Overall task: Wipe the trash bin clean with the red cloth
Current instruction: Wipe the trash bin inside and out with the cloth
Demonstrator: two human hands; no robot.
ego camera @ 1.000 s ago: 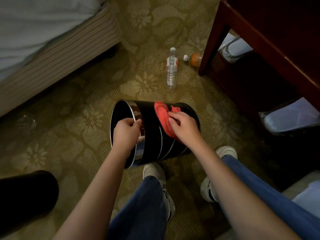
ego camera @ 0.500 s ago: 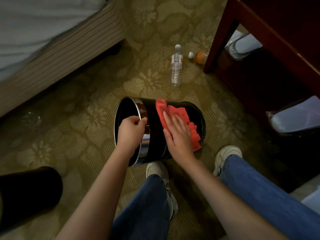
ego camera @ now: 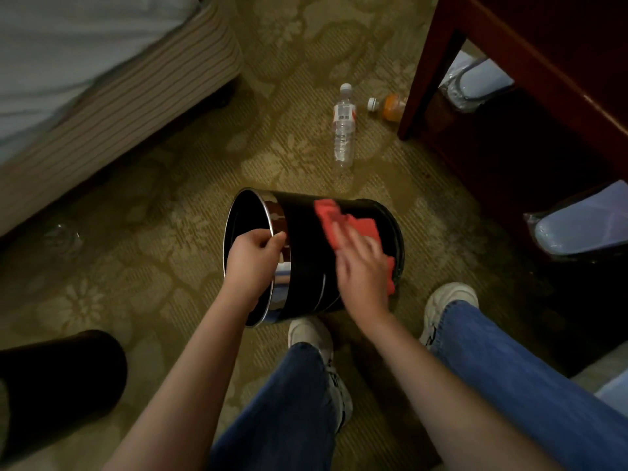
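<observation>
Knees in blue jeans [ego camera: 509,368] and white sneakers [ego camera: 311,331] sit nearest, just below both hands. The left hand [ego camera: 253,263] curls over the shiny metal rim of the round black trash bin [ego camera: 300,239], which lies tipped on its side, mouth toward that hand. The right hand [ego camera: 362,270], fingers straight and slightly spread, presses the crumpled red cloth [ego camera: 339,219] against the bin's outer wall. Beyond the hands, a clear plastic water bottle [ego camera: 344,130] lies on the patterned carpet [ego camera: 170,198].

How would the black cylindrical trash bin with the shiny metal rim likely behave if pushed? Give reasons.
The black trash bin would probably roll: it is turned on its side, and the left hand grips its rim, seemingly steadying it. It looks stiff, holding shape under the right hand pressing the red cloth. Its glossy wall may be slippery.
</observation>
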